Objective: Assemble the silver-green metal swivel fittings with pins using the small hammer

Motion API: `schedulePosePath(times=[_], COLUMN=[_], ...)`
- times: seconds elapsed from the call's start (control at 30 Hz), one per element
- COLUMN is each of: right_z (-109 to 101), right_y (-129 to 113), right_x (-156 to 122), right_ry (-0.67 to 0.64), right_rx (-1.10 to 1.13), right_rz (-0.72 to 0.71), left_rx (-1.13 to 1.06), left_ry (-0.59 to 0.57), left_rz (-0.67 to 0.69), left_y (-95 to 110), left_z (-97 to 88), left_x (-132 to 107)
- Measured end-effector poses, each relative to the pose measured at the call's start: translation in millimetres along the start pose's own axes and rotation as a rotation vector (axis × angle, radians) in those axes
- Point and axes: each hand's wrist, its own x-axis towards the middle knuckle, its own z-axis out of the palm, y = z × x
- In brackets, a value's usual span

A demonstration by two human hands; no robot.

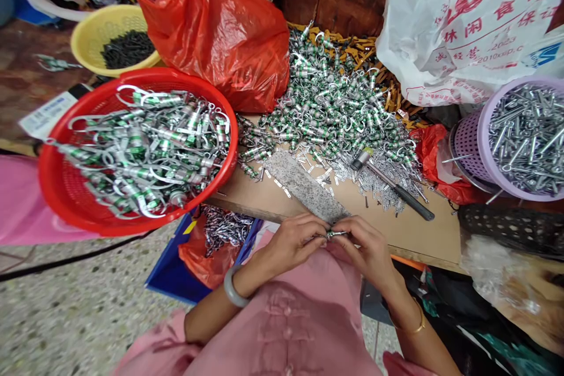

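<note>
Both my hands meet at the near edge of a brown board (423, 229), over my pink clothing. My left hand (295, 242) and my right hand (365, 247) pinch the two ends of one small silver-and-green metal part (333, 234). A grey bangle sits on my left wrist and a gold one on my right. Just beyond my fingers lies a grey rough slab (304, 187). Behind it spreads a big heap of the same green-and-silver parts (335, 106), with small loose silver pins (383, 188) in front.
A red basket (57, 188) of assembled parts sits at left, a yellow basket (88, 35) of dark pieces behind it. A red plastic bag (220, 23) stands at centre back, a white bag (467, 29) at right. A purple basket (473, 141) holds silver pins. A dark-handled tool (405, 194) lies on the board.
</note>
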Motion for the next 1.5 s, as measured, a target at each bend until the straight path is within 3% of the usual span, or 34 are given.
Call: schedulePosePath(times=[0.1,0.17,0.3,0.43,0.57,0.77,1.0,1.23,1.33,1.5], right_z=[0,0,1,1,1,-2,6,20,16,-8], right_y=[-1,-3,0,9,7,-5,11,27,25,18], right_x=[-7,-11,-12,-13,-19,-24,-34,-36,-31,-12], right_ry=[-0.003,0.007,0.028,0.041,-0.007,-0.140,-0.076,-0.022,-0.015,-0.186], right_rx=[0.022,-0.020,-0.086,0.051,0.055,0.090,0.248,0.407,0.315,0.047], right_rz=[0.031,0.019,-0.036,0.032,0.107,0.349,0.605,0.732,0.707,0.599], left_rx=[-0.097,-0.056,0.210,0.170,0.113,-0.152,-0.696,-0.781,-0.754,-0.769], left_ry=[-0.008,0.028,-0.071,-0.185,-0.198,-0.129,0.056,0.329,0.389,0.398], left_rz=[-0.169,-0.203,-0.020,0.103,0.086,-0.159,-0.503,-0.567,-0.565,-0.560], left_y=[-1,0,7,13,4,-12,-24,-30,-28,-24], left_z=[3.0,6.8,6.8,-1.4,0.5,21.9,45.9,66.2,64.3,57.1], left_x=[1,1,3,8,7,-1,-15,-17,-14,-11])
